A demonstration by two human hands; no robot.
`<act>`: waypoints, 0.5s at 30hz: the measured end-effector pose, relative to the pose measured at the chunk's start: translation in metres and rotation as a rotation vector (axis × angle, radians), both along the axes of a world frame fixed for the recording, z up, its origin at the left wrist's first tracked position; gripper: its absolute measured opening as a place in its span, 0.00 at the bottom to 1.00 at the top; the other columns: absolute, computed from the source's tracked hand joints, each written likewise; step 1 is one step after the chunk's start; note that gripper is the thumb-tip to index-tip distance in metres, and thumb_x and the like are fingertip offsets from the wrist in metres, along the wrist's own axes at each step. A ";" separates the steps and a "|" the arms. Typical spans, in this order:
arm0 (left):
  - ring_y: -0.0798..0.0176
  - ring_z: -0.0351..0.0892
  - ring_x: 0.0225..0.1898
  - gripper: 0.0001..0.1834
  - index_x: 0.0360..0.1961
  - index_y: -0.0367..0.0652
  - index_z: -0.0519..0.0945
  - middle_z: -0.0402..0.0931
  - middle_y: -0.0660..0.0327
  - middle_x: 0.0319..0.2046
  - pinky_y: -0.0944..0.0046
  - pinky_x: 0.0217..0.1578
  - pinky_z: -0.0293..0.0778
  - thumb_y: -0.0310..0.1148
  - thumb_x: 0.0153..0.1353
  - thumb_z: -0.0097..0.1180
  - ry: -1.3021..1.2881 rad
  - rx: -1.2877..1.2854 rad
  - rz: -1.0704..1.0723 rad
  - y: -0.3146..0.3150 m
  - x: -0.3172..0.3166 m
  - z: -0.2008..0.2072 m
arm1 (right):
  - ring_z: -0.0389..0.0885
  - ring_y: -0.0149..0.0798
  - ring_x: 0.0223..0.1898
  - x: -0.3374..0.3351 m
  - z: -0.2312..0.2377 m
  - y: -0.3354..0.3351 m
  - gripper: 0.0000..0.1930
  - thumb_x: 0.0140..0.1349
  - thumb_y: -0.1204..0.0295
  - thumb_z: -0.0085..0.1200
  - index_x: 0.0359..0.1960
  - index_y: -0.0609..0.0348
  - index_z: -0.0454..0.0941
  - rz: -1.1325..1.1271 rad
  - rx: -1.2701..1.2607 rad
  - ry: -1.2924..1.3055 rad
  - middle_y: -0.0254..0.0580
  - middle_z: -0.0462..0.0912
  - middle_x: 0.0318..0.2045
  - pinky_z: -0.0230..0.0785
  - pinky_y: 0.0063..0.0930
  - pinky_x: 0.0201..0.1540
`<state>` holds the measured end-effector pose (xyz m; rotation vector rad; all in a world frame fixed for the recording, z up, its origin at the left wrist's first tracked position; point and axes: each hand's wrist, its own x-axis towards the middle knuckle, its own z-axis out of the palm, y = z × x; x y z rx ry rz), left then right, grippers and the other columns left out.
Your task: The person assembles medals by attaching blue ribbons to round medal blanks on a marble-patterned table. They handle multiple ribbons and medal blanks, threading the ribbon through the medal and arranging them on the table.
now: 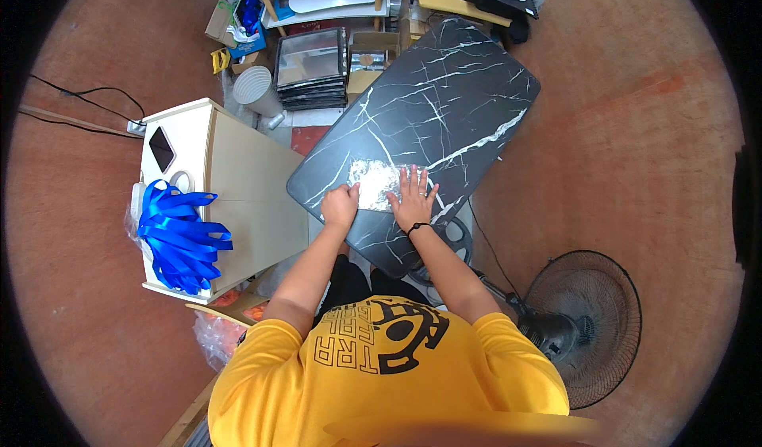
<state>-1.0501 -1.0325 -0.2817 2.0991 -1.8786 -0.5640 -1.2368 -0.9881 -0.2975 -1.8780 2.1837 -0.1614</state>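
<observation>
A shiny clear plastic bag [373, 184] lies flat near the close end of a black table with white marble veins [444, 106]. At the bag's left edge my left hand [340, 206] is closed, its fingers curled and its thumb against the plastic. Flat on the bag's right part rests my right hand [413, 201], fingers spread, a dark band at its wrist. Glare on the plastic hides whether anything is inside it.
On the left a cream cabinet [254, 177] bears a bundle of blue ribbons [184, 237], a tape roll [182, 181] and a phone [161, 149]. A black fan [583, 329] stands at right. Behind are stacked dark frames [311, 66] and a white bin [256, 88].
</observation>
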 end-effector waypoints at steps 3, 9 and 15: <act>0.37 0.81 0.30 0.22 0.27 0.41 0.81 0.80 0.44 0.24 0.43 0.34 0.75 0.52 0.61 0.57 0.028 0.076 0.036 0.000 -0.002 0.003 | 0.36 0.54 0.77 -0.002 -0.008 0.000 0.39 0.67 0.42 0.42 0.75 0.45 0.49 0.020 -0.055 0.007 0.42 0.45 0.76 0.29 0.70 0.70; 0.39 0.82 0.37 0.20 0.42 0.41 0.73 0.82 0.45 0.30 0.45 0.41 0.75 0.45 0.59 0.61 0.082 0.175 0.150 -0.005 -0.008 0.008 | 0.37 0.54 0.76 0.001 -0.013 -0.001 0.40 0.67 0.41 0.41 0.75 0.45 0.50 0.019 -0.073 0.046 0.42 0.47 0.76 0.29 0.72 0.69; 0.40 0.75 0.51 0.24 0.44 0.38 0.73 0.76 0.43 0.45 0.47 0.50 0.73 0.41 0.53 0.66 0.032 0.089 0.155 -0.010 -0.019 0.009 | 0.35 0.54 0.77 0.000 -0.002 -0.005 0.39 0.67 0.42 0.41 0.75 0.46 0.51 0.007 0.049 0.045 0.43 0.45 0.76 0.27 0.75 0.68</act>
